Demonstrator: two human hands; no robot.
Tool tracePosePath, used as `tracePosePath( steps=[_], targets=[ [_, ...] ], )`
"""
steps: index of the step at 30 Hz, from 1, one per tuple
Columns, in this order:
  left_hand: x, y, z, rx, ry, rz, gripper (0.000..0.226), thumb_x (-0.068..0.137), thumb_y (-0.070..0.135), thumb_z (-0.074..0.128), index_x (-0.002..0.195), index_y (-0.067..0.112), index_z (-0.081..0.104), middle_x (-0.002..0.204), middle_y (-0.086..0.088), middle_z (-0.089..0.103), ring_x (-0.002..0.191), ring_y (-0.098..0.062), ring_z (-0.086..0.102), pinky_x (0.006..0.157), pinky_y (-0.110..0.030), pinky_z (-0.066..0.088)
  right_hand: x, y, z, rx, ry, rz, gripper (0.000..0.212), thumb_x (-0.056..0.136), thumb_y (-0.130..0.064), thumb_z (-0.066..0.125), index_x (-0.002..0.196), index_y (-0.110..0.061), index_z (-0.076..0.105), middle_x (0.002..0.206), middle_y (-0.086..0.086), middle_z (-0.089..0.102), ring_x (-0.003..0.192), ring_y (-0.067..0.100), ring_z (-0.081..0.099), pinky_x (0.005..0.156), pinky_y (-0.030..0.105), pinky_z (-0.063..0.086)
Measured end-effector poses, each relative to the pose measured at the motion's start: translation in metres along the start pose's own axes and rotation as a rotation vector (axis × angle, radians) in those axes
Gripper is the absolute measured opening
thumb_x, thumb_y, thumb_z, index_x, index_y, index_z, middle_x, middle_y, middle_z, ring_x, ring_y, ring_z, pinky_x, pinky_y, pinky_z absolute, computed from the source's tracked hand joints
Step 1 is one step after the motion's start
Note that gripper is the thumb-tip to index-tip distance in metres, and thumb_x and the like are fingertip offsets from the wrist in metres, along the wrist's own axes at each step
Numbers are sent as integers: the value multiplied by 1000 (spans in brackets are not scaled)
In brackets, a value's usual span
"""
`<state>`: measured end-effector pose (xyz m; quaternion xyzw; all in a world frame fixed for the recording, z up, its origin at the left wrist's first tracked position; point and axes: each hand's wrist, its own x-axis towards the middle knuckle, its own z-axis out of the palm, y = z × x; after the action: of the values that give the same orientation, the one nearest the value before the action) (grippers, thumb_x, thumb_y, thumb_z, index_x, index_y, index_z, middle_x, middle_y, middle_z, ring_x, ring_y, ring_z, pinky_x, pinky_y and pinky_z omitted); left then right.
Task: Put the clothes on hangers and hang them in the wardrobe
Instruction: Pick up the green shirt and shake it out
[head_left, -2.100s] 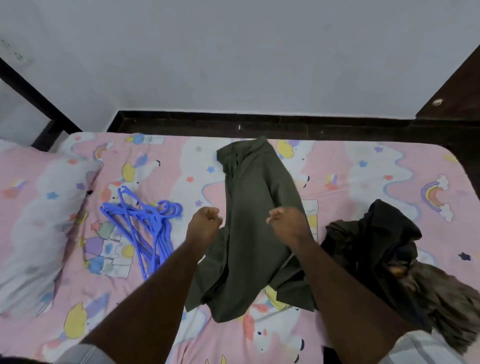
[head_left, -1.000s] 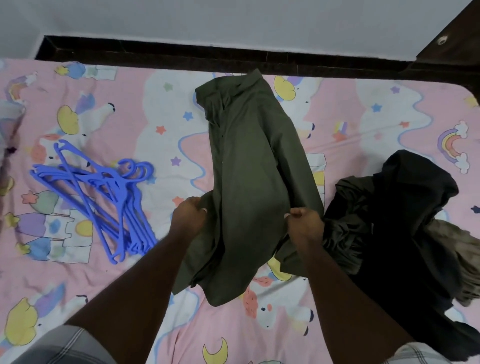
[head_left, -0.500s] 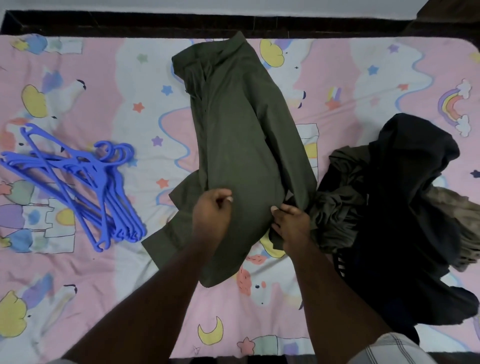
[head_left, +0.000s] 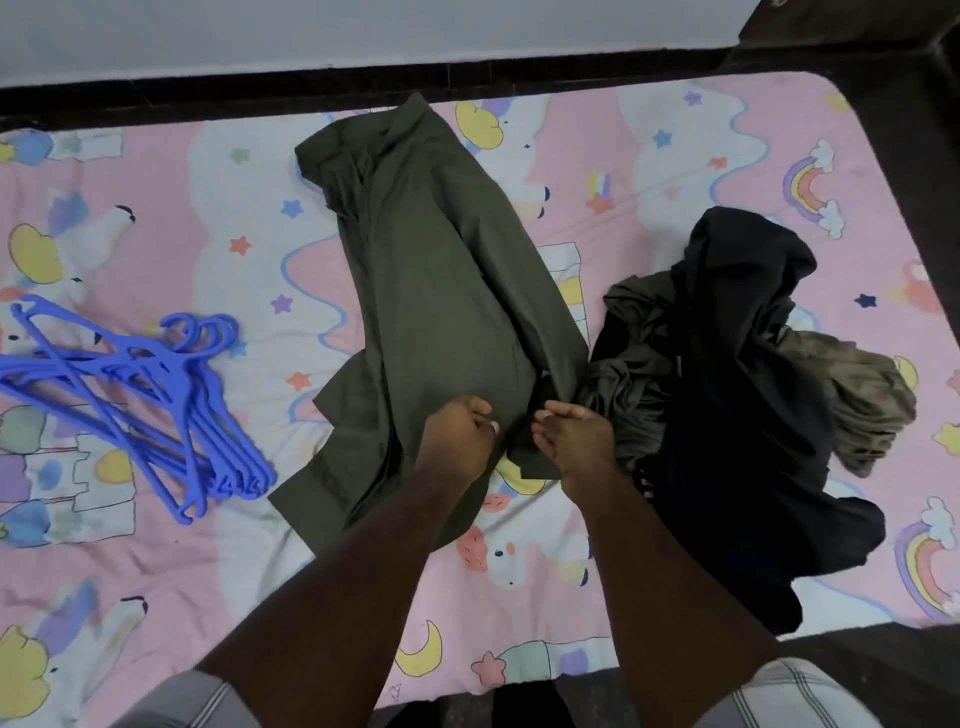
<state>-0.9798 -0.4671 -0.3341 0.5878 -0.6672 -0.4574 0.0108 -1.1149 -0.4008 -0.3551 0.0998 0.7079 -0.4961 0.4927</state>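
Note:
An olive green shirt (head_left: 436, 270) lies lengthwise on the pink bed sheet (head_left: 182, 561), collar toward the wall. My left hand (head_left: 457, 441) pinches the fabric near the shirt's lower middle. My right hand (head_left: 571, 436) grips the shirt's lower right edge, just beside the left hand. A bundle of several blue plastic hangers (head_left: 140, 395) lies on the sheet to the left, apart from the shirt. A heap of dark clothes (head_left: 737, 384) sits to the right, touching the shirt's right edge.
A dark bed frame (head_left: 363, 83) runs along the white wall behind the bed. A dark wooden panel (head_left: 852, 26) stands at the top right corner. The bed's near edge lies below my forearms.
The shirt has been lowered from held up to lying flat on the bed. Both hands have come together at its lower part, and my view has tilted down.

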Motion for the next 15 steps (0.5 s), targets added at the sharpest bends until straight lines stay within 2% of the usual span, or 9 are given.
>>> tracePosePath(
  steps=[2, 5, 8, 10, 11, 15],
  targets=[
    [0, -5, 6, 23, -9, -5, 20, 96, 17, 63, 115, 11, 68, 110, -2, 72, 98, -16, 64, 83, -18, 40, 8, 15, 2, -45, -11, 5, 23, 94, 4, 61, 117, 0, 62, 85, 12, 67, 74, 20, 65, 71, 26, 56],
    [0, -14, 14, 15, -11, -6, 22, 95, 15, 63, 115, 11, 69, 111, -3, 73, 104, -17, 65, 83, -13, 38, 18, 32, 12, -149, -52, 6, 25, 92, 0, 63, 117, -6, 65, 83, 16, 66, 72, 28, 64, 70, 36, 57],
    [-2, -18, 16, 12, -17, 9, 25, 94, 15, 66, 118, 10, 69, 113, -2, 72, 95, -8, 60, 77, -7, 33, 22, 36, 20, -253, -49, -56, 3, 89, -11, 72, 91, -12, 70, 79, 11, 68, 70, 24, 63, 72, 39, 58],
    [-4, -17, 15, 19, -23, 25, 28, 93, 16, 68, 120, 10, 68, 112, -1, 71, 92, -5, 56, 76, -7, 34, 20, 36, 22, -291, -27, -103, 15, 82, -17, 76, 71, -18, 67, 70, 5, 66, 69, 23, 62, 75, 45, 58],
    [-5, -15, 13, 16, -21, 29, 28, 92, 17, 69, 120, 10, 68, 110, 0, 70, 91, -5, 56, 75, -7, 34, 16, 35, 22, -283, -23, -115, 18, 81, -17, 76, 67, -18, 64, 67, 5, 65, 69, 23, 61, 75, 46, 57],
    [-11, -3, 1, -12, -7, 55, 19, 90, 19, 71, 108, 13, 70, 94, 4, 69, 84, -8, 59, 64, -7, 37, -13, 20, 21, -161, -59, -122, 21, 91, -4, 67, 74, -13, 59, 68, 10, 59, 71, 23, 56, 66, 37, 51]
  ],
)
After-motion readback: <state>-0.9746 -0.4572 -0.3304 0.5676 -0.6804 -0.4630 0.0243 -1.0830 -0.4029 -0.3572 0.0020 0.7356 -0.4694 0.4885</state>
